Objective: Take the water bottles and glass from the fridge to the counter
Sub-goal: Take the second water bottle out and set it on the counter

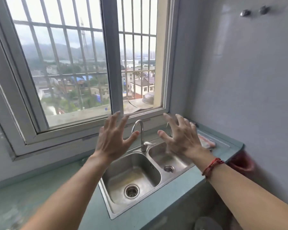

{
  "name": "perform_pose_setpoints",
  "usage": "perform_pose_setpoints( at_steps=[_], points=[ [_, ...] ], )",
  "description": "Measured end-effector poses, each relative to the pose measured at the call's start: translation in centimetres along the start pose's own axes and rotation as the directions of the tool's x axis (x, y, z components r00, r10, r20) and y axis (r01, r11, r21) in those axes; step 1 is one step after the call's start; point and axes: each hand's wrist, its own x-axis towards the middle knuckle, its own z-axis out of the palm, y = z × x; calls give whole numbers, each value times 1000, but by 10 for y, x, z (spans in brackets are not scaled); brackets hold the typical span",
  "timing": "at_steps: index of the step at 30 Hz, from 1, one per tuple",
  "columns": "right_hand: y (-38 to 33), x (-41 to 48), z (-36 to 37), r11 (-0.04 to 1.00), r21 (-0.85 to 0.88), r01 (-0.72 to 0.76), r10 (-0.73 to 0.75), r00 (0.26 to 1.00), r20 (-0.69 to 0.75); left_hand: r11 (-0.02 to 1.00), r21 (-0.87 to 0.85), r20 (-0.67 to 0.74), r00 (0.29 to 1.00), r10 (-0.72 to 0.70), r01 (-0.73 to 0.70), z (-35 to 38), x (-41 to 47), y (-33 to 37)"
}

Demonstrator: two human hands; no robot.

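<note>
My left hand (114, 138) is raised in front of me above the double steel sink (140, 175), fingers spread wide and holding nothing. My right hand (181, 136), with a red cord on its wrist, hangs the same way over the sink's right basin, also with spread fingers and holding nothing. The green counter (32, 195) stretches to the left of the sink and runs on to the right of it. No fridge, water bottle or glass shows in this view.
A curved tap (140, 135) rises between my hands behind the sink. A barred window (73, 63) fills the wall above. A pink cloth (206, 141) lies on the counter's right end. A tiled wall (248, 80) closes the right side.
</note>
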Motion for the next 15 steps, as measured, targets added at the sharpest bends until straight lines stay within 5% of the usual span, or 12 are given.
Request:
perform_pose_setpoints(
  at_steps=[15],
  points=[
    [279,-45,-105,955,-127,-267,256,962,-97,966,-172,61,977,204,-192,145,80,264]
  ],
)
